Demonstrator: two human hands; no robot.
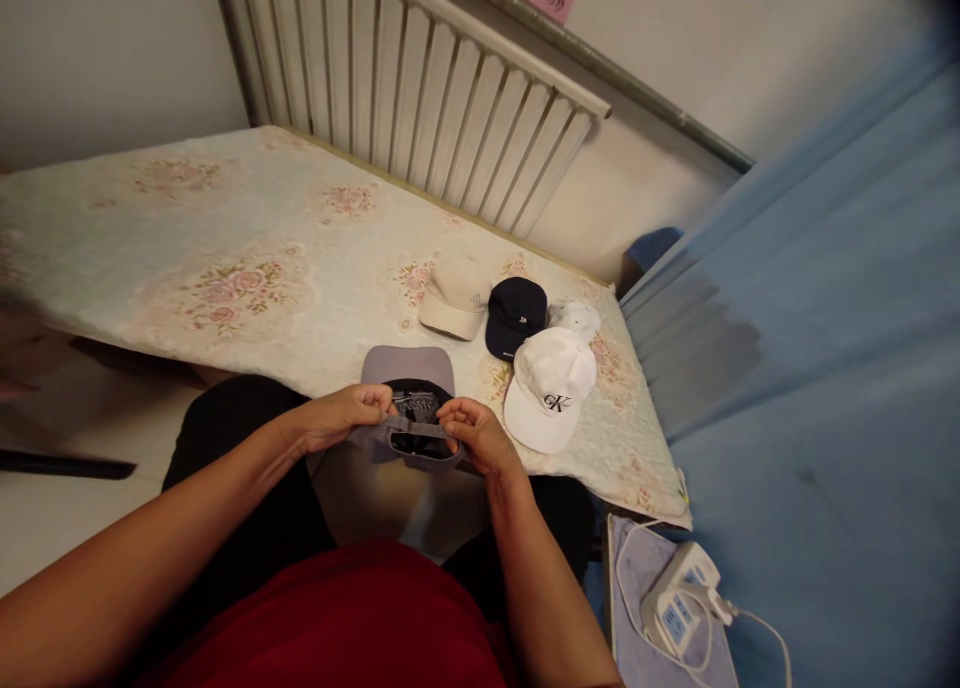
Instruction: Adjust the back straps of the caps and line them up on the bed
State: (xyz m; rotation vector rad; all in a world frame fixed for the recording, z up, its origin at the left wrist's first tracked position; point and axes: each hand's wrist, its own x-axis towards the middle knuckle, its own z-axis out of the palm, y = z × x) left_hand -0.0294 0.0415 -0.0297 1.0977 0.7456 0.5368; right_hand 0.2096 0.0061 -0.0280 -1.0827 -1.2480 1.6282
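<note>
Between my two hands is a grey baseball cap (409, 362), tipped so its dark inside faces me and its brim points away over the bed edge. My left hand (349, 414) pinches one end of the back strap. On the strap's other end, the fingers of my right hand (480, 432) are closed. Just beyond on the bed sit a beige cap (456, 293), a navy cap (516, 316) and a white cap (553, 378) with black "CK" letters. Another white cap (576, 316) is partly hidden behind that one.
A flowered sheet (315, 278) covers the bed. Behind it stands a white radiator (435, 88). A blue curtain (810, 368) hangs at the right. At lower right, a white power strip (679, 603) with cables lies on a small stand (626, 608).
</note>
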